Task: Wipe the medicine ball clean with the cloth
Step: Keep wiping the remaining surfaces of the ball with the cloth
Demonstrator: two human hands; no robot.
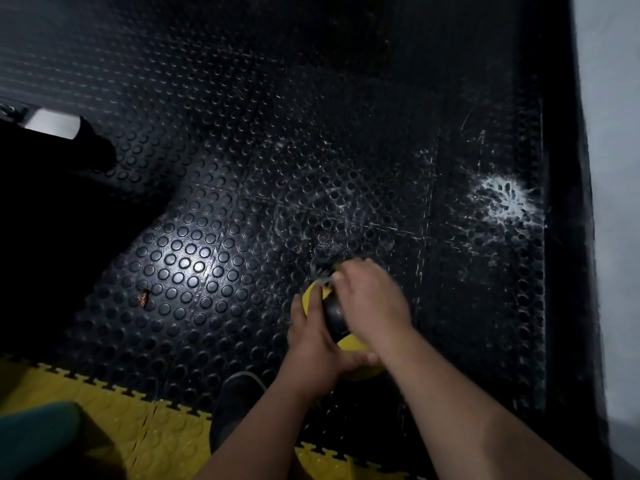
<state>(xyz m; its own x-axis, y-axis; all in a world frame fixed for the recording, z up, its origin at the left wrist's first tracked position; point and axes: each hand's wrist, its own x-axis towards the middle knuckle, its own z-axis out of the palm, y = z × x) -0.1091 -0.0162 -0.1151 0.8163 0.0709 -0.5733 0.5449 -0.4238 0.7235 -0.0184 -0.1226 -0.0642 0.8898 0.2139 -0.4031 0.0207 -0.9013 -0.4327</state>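
Two hands grip the medicine ball (pixel 334 317) over studded black flooring (pixel 194 258), white splatter (pixel 504 200) nearby.

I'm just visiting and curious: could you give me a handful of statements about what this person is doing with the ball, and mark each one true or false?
1. The medicine ball is yellow and black. True.
2. Only one hand touches the ball. False: the left hand cups it from the side and below, while the right hand lies on top.
3. The right hand presses a cloth against the top of the ball. True, though the cloth is blurred.
4. The floor under the ball is smooth wood. False: it is black studded rubber matting.
5. A white splatter marks the floor to the right. True.
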